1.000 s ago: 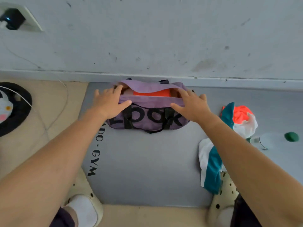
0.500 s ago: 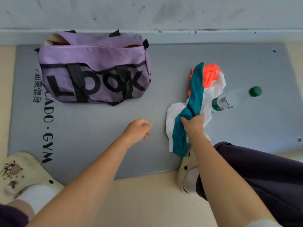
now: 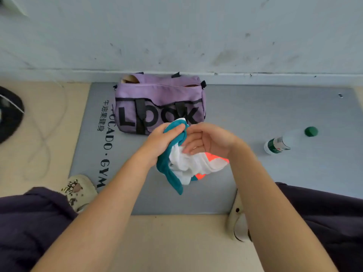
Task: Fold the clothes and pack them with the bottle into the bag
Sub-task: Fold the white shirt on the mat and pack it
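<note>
While gripping the teal-white-orange garment [image 3: 188, 163] bunched above the grey mat [image 3: 255, 114]: left hand [image 3: 163, 142] clamped on teal edge, right hand [image 3: 208, 140] loose, fingers touching cloth. Folding barely begun; next, spread flat. Bottle [image 3: 288, 140] lying right; purple bag [image 3: 159, 103] behind.

Soft, even, bluish daylight without hard shadows; slight motion blur throughout, wide-angle bending toward the edges.

A crumpled teal, white and orange cloth garment [image 3: 188, 163] hangs bunched above the mat in front of a purple fabric duffel bag [image 3: 160, 103] lettered "Look" that stands against the wall, while a clear green-capped plastic bottle [image 3: 288, 141] lies on its side well to the right.
</note>
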